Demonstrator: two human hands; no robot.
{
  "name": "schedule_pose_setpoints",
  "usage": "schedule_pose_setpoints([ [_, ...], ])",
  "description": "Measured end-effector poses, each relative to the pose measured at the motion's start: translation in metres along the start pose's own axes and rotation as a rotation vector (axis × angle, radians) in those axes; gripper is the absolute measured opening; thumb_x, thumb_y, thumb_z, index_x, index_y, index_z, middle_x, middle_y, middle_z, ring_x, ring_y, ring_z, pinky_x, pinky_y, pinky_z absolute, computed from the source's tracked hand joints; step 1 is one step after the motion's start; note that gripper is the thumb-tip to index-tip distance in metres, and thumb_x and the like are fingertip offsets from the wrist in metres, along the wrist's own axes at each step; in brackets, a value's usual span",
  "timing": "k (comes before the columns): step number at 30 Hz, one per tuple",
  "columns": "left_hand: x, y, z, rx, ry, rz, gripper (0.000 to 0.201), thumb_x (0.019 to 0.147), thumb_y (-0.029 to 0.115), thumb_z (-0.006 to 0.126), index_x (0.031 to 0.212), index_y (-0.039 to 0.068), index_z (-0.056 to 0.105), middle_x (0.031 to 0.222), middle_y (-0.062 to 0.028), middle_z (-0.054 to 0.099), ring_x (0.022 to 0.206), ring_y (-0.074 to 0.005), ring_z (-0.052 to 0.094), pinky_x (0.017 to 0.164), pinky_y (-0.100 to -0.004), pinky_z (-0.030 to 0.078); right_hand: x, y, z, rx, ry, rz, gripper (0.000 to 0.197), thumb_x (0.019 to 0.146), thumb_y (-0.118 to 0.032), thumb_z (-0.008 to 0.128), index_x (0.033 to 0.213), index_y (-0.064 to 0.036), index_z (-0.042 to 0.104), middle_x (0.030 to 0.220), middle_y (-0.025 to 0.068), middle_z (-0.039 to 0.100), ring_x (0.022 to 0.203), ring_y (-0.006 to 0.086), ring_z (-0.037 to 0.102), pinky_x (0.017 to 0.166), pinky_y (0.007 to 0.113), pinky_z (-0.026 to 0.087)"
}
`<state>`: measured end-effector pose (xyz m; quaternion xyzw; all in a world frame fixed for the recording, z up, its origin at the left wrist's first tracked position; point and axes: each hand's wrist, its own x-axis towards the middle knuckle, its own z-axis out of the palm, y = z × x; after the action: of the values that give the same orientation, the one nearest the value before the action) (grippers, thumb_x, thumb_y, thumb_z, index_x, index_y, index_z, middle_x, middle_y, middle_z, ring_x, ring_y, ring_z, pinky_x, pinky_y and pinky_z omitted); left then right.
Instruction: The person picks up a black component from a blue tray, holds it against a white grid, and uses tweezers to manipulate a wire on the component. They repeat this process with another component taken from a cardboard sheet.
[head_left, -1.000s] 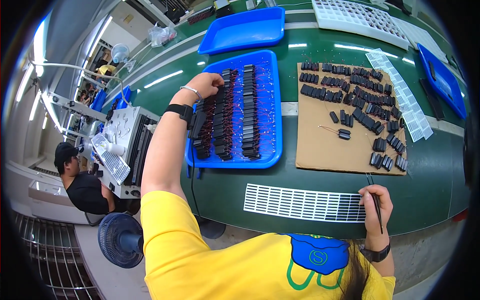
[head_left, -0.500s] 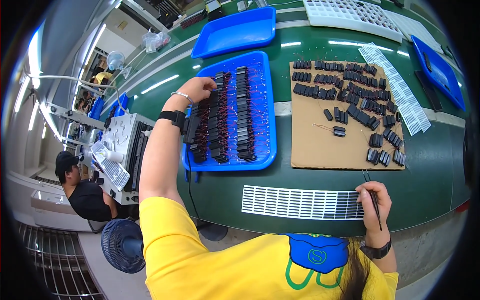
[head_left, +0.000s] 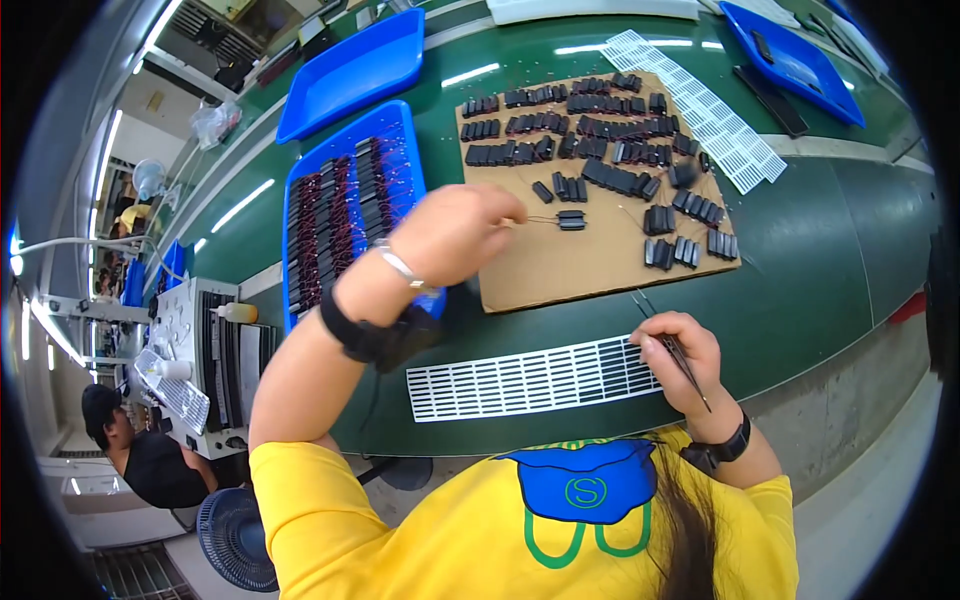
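My left hand [head_left: 455, 235] hovers, slightly blurred, over the left edge of a cardboard sheet [head_left: 515, 285]. Its fingers are curled together; what they hold, if anything, is hidden. Just beyond the fingertips lies a small black block [head_left: 571, 220] with two thin wires pointing toward them. In my right hand [head_left: 685, 360] is a pair of tweezers [head_left: 690, 378], slanted, tips pointing away from me. That hand's thumb is at the right end of a white slotted plate [head_left: 500, 385], whose right slots look dark.
Left of the cardboard stands a blue tray [head_left: 413, 165] with rows of wired black parts. Another blue tray [head_left: 350, 75] lies behind it. White slotted sheets [head_left: 690, 105] and a further blue tray [head_left: 800, 70] are at right. A person [head_left: 150, 465] sits at far left near a fan [head_left: 235, 540].
My left hand has left the tray of black parts and moved right to the cardboard. The whole view has shifted. My right hand still grips the tweezers beside the slotted plate.
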<state>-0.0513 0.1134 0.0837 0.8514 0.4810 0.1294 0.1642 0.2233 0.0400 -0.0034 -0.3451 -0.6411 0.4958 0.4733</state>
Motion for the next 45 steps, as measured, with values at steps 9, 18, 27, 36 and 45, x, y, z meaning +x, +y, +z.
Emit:
schedule_pose_setpoints([
  [9, 0.042, 0.016, 0.058, 0.143, -0.005, -0.057, 0.014, 0.071, 0.010, 0.054, 0.082, 0.006, 0.060, 0.085, -0.0114, 0.056, 0.079, -0.0303, 0.056, 0.069, -0.0388, 0.045, -0.002, 0.000, -0.005, -0.046, -0.017, -0.075, 0.010, 0.075, 0.003, 0.057, 0.085, 0.0005, 0.055, 0.073, 0.0078, 0.059, 0.057, 0.0112, 0.053, 0.053, 0.022, 0.041],
  [18, 0.010, 0.037, 0.027, -0.254, 0.049, -0.139, 0.017, 0.072, 0.009, 0.061, 0.088, 0.004, 0.059, 0.087, -0.0078, 0.058, 0.079, -0.0212, 0.059, 0.071, -0.0306, 0.046, -0.002, -0.005, -0.013, -0.087, -0.124, -0.069, 0.010, 0.077, 0.004, 0.053, 0.087, 0.0022, 0.053, 0.077, 0.0084, 0.059, 0.065, 0.0116, 0.054, 0.059, 0.022, 0.042],
  [27, -0.052, 0.065, 0.042, -1.128, -0.124, -0.395, 0.021, 0.075, 0.002, 0.061, 0.095, 0.000, 0.054, 0.083, -0.0035, 0.059, 0.077, -0.0080, 0.056, 0.068, -0.0224, 0.046, -0.003, -0.005, 0.000, 0.118, -0.113, 0.085, 0.016, 0.076, 0.001, 0.057, 0.091, -0.0004, 0.052, 0.084, 0.0061, 0.059, 0.067, 0.0077, 0.054, 0.061, 0.020, 0.044],
  [36, -0.054, 0.086, 0.084, -0.680, -0.153, -0.184, 0.050, 0.068, 0.004, 0.063, 0.114, 0.008, 0.044, 0.073, -0.0067, 0.059, 0.065, -0.0208, 0.059, 0.059, -0.0283, 0.047, -0.002, -0.009, 0.010, -0.057, -0.428, 0.185, 0.023, 0.072, 0.001, 0.064, 0.091, -0.0008, 0.051, 0.081, 0.0023, 0.056, 0.067, 0.0048, 0.053, 0.057, 0.017, 0.042],
  [45, -0.054, 0.087, 0.074, -0.293, 0.321, 0.073, 0.056, 0.065, 0.007, 0.069, 0.115, 0.007, 0.044, 0.088, -0.0110, 0.058, 0.072, -0.0267, 0.059, 0.062, -0.0319, 0.048, -0.004, -0.011, 0.013, 0.239, -0.318, 0.394, 0.022, 0.075, 0.002, 0.061, 0.092, -0.0030, 0.047, 0.079, 0.0026, 0.054, 0.067, 0.0056, 0.054, 0.056, 0.017, 0.044],
])
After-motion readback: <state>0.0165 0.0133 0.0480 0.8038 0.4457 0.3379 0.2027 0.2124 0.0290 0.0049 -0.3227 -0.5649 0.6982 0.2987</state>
